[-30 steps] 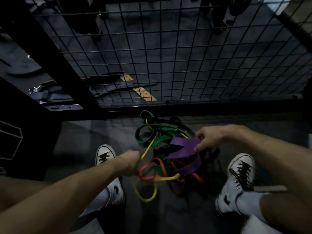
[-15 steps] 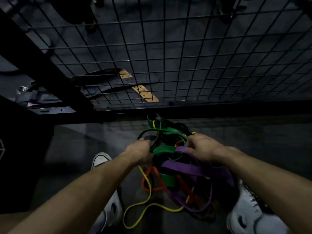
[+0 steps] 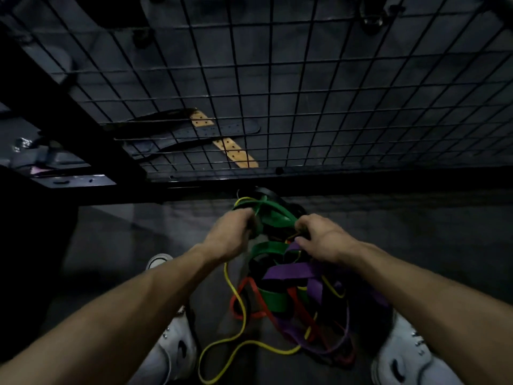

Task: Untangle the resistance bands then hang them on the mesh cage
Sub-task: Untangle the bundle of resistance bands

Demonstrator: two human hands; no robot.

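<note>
While the left hand [image 3: 230, 234] is closed on the green band [image 3: 273, 215] and the right hand [image 3: 322, 240] pinches the tangle [image 3: 288, 290], one loop should be drawn free slowly.

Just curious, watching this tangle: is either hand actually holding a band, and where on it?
Both grip the green band at the top of the tangle: left hand on its left end, right hand on its right.

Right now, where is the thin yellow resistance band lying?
In the head view, the thin yellow band loops on the floor at the lower centre, beside the left white shoe. It runs up under the left hand into the tangled bands.
</note>
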